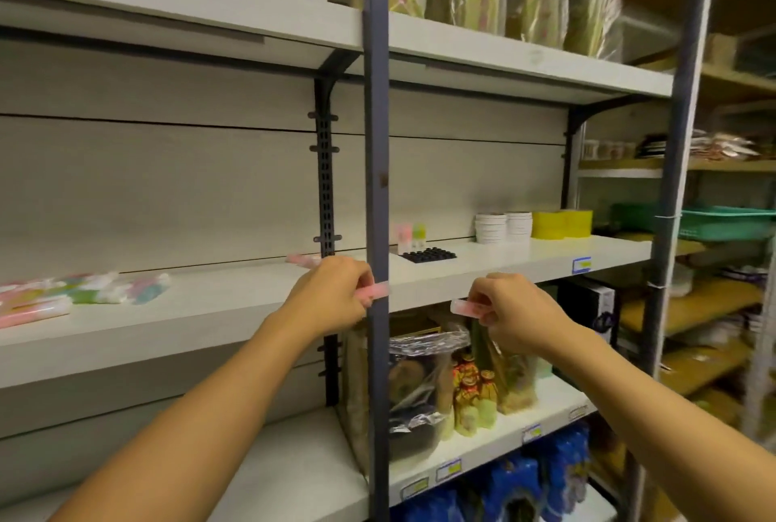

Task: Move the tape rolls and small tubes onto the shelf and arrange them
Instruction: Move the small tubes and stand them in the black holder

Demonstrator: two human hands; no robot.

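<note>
Blurred by motion: two pink tubes, one [371, 291] in the left hand's [331, 294] grip against the dark upright post [376, 185], one [468, 307] pinched by the right hand [518, 311] right of it. Four tape stacks [533, 224] farther right on the shelf [504, 265]; loose tubes [84, 292] left, count unclear.

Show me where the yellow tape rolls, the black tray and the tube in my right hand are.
yellow tape rolls [562, 224], head view, front face of the stack.
black tray [428, 255], head view, studded top.
pink tube [464, 307], head view, end sticking out of the right hand [514, 311].
</note>
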